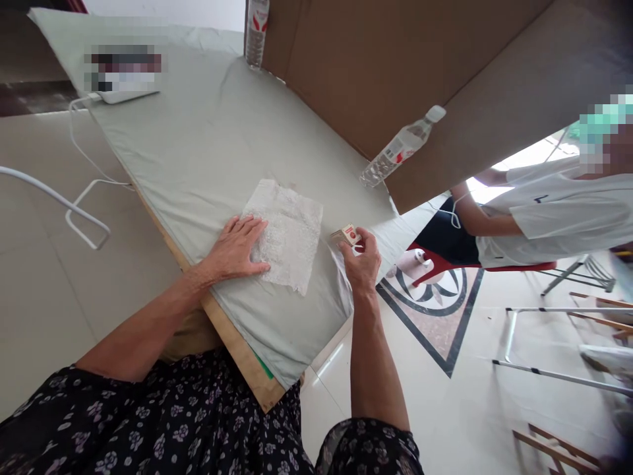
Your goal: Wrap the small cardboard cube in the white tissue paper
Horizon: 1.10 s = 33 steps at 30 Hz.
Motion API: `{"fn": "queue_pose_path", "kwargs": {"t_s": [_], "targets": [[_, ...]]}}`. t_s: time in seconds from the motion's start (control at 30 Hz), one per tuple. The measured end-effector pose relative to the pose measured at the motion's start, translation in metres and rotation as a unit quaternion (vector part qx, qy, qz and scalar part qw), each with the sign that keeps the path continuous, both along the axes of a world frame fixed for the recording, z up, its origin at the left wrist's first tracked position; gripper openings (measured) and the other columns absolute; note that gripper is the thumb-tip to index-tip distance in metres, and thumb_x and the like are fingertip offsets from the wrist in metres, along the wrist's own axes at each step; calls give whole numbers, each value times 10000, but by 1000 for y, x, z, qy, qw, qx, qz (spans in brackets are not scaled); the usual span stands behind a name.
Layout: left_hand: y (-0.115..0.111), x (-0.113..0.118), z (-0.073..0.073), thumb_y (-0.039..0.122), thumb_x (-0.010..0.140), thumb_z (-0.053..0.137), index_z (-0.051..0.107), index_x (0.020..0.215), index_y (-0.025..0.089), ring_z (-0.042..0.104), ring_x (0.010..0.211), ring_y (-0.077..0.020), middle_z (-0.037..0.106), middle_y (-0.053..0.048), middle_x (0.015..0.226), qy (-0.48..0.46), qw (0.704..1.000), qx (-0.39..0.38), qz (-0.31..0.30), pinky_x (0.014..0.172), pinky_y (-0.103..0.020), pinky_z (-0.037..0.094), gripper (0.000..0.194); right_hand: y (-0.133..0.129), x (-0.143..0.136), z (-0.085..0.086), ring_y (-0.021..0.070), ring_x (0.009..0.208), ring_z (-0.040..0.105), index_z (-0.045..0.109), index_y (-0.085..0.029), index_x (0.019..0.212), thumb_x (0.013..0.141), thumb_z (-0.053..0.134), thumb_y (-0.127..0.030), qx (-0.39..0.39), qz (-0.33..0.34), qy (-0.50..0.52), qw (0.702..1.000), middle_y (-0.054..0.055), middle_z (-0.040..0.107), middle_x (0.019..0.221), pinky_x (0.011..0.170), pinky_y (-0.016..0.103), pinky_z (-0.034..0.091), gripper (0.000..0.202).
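Note:
A sheet of bubble wrap (291,237) lies flat on the cloth-covered table. My left hand (240,249) rests on its left edge, palm down with the fingers spread. To the right of the sheet, my right hand (363,260) pinches a small cardboard box (346,235) between thumb and fingers. The box is pale with red print on one face, too small to read. It is at the table's right side, apart from the bubble wrap.
A large cardboard panel (386,66) stands along the far side. One water bottle (400,148) leans near its right end, and another bottle (256,36) stands by its left end. A white device with a cable (131,89) sits at the back left. A seated person (534,211) is at right.

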State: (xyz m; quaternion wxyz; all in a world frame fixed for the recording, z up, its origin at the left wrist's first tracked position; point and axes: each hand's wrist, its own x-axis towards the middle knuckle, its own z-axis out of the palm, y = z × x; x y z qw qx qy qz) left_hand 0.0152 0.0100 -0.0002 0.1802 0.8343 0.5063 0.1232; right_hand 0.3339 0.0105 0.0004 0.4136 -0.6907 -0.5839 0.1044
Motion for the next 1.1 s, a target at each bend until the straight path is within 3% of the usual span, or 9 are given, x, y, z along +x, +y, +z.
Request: {"fn": "queue_pose_path", "kwargs": {"t_s": [0.17, 0.33, 0.53, 0.73, 0.9, 1.03, 1.1], "targets": [[0, -1, -2, 565, 819, 696, 330, 1622, 168, 295, 1598, -374, 412, -174, 1678, -9, 1000, 8, 1, 1325, -543, 126, 968, -4, -61, 19, 229, 1058, 681, 614, -242, 1307, 845, 692, -386, 33, 140, 25, 989, 109, 712, 1299, 919, 405, 562, 490], [1, 1, -1, 568, 821, 695, 310, 1629, 120, 283, 1605, -363, 384, -185, 1692, 6, 1000, 1, 2, 1331, -535, 130, 1001, 7, -100, 1, 261, 1203, 665, 593, -232, 1352, 882, 666, -324, 15, 250, -8, 968, 116, 706, 1336, 1014, 440, 553, 485], [-2, 4, -2, 566, 823, 691, 340, 1626, 117, 309, 1595, -362, 406, -180, 1680, 14, 1000, 20, 15, 1341, -506, 119, 984, 10, -94, -18, 292, 1288, 639, 574, -266, 1397, 883, 693, -309, -21, 276, -47, 960, 104, 679, 1406, 1102, 491, 518, 529], [-3, 3, -2, 558, 814, 707, 356, 1622, 103, 317, 1587, -379, 425, -197, 1665, 7, 1000, 23, 6, 1334, -536, 120, 991, 11, -92, -13, 272, 1181, 686, 618, -275, 1368, 867, 713, -318, -53, 286, -31, 956, 87, 705, 1359, 1012, 448, 561, 512], [-1, 2, -5, 526, 775, 737, 387, 1602, 137, 332, 1574, -403, 447, -195, 1649, -29, 999, 35, 8, 1324, -571, 138, 979, 12, -96, -13, 271, 1172, 691, 615, -258, 1359, 854, 729, -292, -52, 282, -53, 957, 96, 716, 1340, 1045, 462, 541, 519], [-2, -10, -5, 497, 813, 687, 406, 1579, 139, 386, 1543, -395, 483, -198, 1615, -118, 992, 46, 14, 1291, -579, 258, 891, -3, -88, -4, 292, 1270, 648, 571, -231, 1416, 892, 726, -344, -1, 268, -65, 961, 143, 658, 1425, 1077, 485, 522, 558], [-9, -21, -4, 481, 862, 642, 434, 1556, 140, 426, 1517, -381, 504, -197, 1591, -162, 985, 60, 11, 1257, -568, 337, 800, -22, -80, 4, 299, 1290, 635, 607, -232, 1365, 926, 707, -372, 30, 249, -79, 965, 144, 677, 1386, 1070, 492, 517, 471]]}}
